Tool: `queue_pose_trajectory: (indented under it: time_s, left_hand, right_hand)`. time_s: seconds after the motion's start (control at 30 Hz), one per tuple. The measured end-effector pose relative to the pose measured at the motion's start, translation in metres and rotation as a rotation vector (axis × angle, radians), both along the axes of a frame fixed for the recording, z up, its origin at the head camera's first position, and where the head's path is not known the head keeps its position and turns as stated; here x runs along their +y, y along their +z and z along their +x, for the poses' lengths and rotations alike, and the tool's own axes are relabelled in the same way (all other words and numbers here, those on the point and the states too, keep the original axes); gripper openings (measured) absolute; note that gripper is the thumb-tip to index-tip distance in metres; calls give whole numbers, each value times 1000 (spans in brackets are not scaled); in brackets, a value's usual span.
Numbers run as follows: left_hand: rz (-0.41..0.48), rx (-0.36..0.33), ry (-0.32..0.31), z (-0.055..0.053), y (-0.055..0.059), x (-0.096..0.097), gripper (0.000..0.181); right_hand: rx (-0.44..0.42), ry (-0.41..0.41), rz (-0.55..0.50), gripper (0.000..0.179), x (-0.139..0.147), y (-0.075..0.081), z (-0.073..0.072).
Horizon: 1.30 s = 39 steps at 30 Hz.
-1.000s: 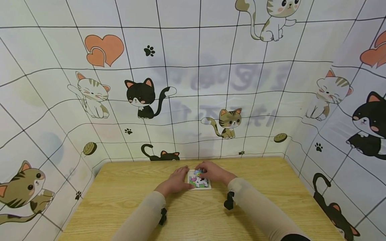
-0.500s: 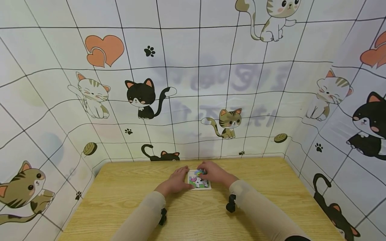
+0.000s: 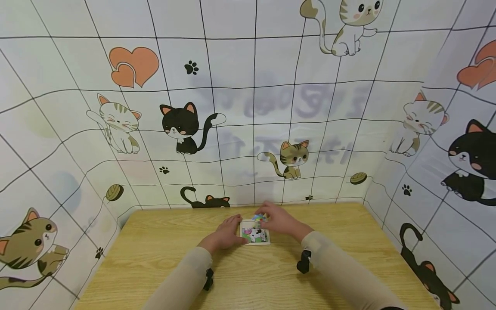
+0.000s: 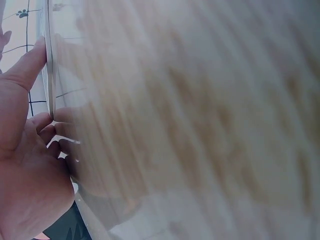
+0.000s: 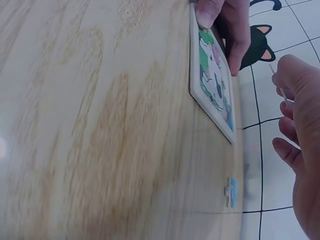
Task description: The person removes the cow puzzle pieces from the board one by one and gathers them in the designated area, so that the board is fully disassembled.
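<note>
A small picture puzzle board (image 3: pixel 260 244) with a white frame lies near the table's far edge; a cow shows on its nearer half. My left hand (image 3: pixel 224 234) holds its left side, thumb on the front corner and fingers along the side. In the right wrist view the left thumb (image 5: pixel 205 17) rests on the board's face. My right hand (image 3: pixel 280 220) pinches a colourful puzzle piece (image 3: pixel 258 218) raised above the board's far part, where pale backing shows. The right wrist view shows this piece (image 5: pixel 278 85) edge-on, between thumb and fingers.
A small bluish piece (image 5: pixel 231 192) lies on the wooden table (image 3: pixel 248 284) beside the board in the right wrist view. Behind the table rises a white wall covering (image 3: pixel 232 142) with cat drawings. Dark devices sit at both wrists.
My right hand has lifted the puzzle piece up and slightly right, away from the board, uncovering pale backing. My left hand stays at the board's side.
</note>
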<state>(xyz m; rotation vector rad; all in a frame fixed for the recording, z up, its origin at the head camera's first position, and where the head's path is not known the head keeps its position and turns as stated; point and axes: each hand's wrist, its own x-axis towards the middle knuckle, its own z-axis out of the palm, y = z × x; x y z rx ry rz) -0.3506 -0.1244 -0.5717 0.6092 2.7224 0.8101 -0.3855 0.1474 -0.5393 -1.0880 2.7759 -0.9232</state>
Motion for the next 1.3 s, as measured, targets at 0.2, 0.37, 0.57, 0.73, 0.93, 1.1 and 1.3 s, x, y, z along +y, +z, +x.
queue_pose_trajectory:
  time_s: [0.2, 0.37, 0.57, 0.73, 0.93, 1.1, 1.3]
  left_hand:
    - [-2, 3, 8, -1, -3, 0, 95]
    - [10, 0, 13, -2, -7, 1, 95]
    - [19, 3, 4, -2, -6, 1, 97]
    - [24, 14, 2, -4, -11, -1, 97]
    - [11, -3, 15, -1, -5, 0, 95]
    - [3, -1, 19, 0, -2, 1, 93]
    - [14, -4, 19, -3, -7, 1, 94]
  right_hand:
    - [-3, -7, -23, 29, 11, 4, 3]
    - [2, -10, -35, 30, 23, 8, 5]
    - [10, -5, -49, 32, 35, 15, 8]
    - [7, -7, -59, 31, 44, 19, 10]
    - [-5, -34, -47, 30, 56, 21, 10]
    - [-26, -48, -56, 30, 68, 22, 9]
    - [1, -68, -65, 28, 81, 23, 9]
